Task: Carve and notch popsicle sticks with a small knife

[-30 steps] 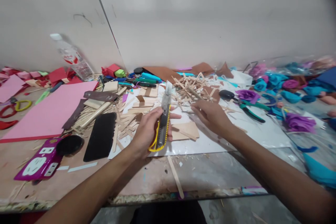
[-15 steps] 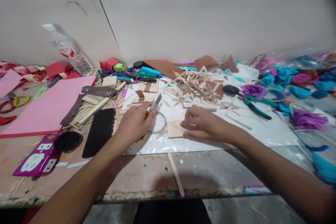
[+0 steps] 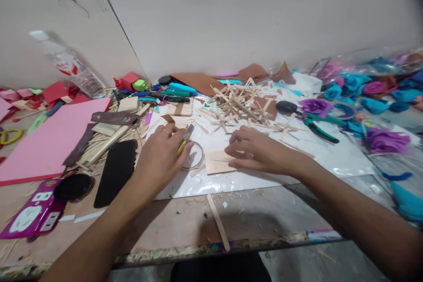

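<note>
My left hand (image 3: 164, 150) is closed around a yellow-handled utility knife (image 3: 183, 144), its grey tip pointing up and away. A clear round ring (image 3: 202, 155) lies on the white sheet beside that hand. My right hand (image 3: 253, 149) is bent over a small flat wooden board (image 3: 214, 167). Its fingers pinch a thin wooden stick (image 3: 220, 160) against the board; the stick's far part is hidden under the fingers.
Behind the hands lies a heap of wooden sticks (image 3: 241, 103). Pliers (image 3: 320, 128) and paper flowers (image 3: 388, 141) are on the right. A black sheet (image 3: 115, 174), pink board (image 3: 56, 141) and plastic bottle (image 3: 71, 68) are on the left. One craft stick (image 3: 218, 222) crosses the table's front edge.
My left hand has turned, so less of the knife shows. My right hand stays over the board with its fingers slightly shifted. The whole view has swung, moving the scene left.
</note>
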{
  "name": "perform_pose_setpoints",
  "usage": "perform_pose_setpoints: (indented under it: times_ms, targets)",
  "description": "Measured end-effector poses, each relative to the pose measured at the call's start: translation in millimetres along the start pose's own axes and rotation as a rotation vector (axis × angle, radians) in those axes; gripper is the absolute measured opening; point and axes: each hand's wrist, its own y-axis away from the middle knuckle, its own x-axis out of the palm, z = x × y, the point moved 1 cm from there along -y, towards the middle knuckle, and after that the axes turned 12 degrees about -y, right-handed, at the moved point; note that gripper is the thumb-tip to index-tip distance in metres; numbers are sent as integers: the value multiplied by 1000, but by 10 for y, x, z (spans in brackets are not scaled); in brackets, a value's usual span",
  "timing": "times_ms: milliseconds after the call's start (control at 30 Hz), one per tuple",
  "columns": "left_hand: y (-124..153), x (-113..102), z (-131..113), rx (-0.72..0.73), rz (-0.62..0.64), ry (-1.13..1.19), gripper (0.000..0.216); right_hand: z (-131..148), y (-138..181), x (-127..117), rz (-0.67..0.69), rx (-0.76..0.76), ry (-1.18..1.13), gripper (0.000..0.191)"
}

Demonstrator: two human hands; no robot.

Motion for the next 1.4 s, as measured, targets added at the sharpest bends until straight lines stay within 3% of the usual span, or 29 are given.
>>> perform_pose_setpoints:
  times_ms: [67, 167, 233, 300, 400, 567, 767, 967, 1067, 1167, 1300, 1400]
  targets:
    - [37, 5, -97, 101, -84, 94, 31, 29, -2, -4, 40, 29, -12, 26]
    - [134, 51, -372, 299, -76, 191, 27, 57, -3, 10, 70, 23, -19, 26]
    - [215, 92, -594, 369, -32, 142, 28, 22, 0, -5, -1, -20, 10, 28]
    - [294, 120, -790, 450, -70, 83, 32, -74, 9, -51, -132, -42, 82, 29]
    - [371, 158, -939, 499, -50, 58, 41, -288, 37, -146, -237, 34, 218, 27]
    - [368, 220, -900, 457, -49, 95, 53, -490, 111, -310, -232, 152, 272, 16]
    - [335, 246, -873, 447, -102, 134, 51, -433, 187, -532, -521, 234, 244, 15]
    - [350, 238, -869, 479, -142, 227, 34, -469, 105, -204, -131, 278, 231, 17]
    - [349, 231, -866, 497, -145, 278, 22, -451, 80, -114, -91, 284, 222, 19]
    - [336, 222, -854, 498, -121, 353, 8, -386, 90, -213, -71, 253, 202, 23]
    - [326, 231, -823, 491, -145, 414, 9, -324, 131, -465, -279, 171, 151, 20]
    - [325, 251, -805, 496, -150, 405, 6, -361, 140, -524, -365, 200, 109, 20]
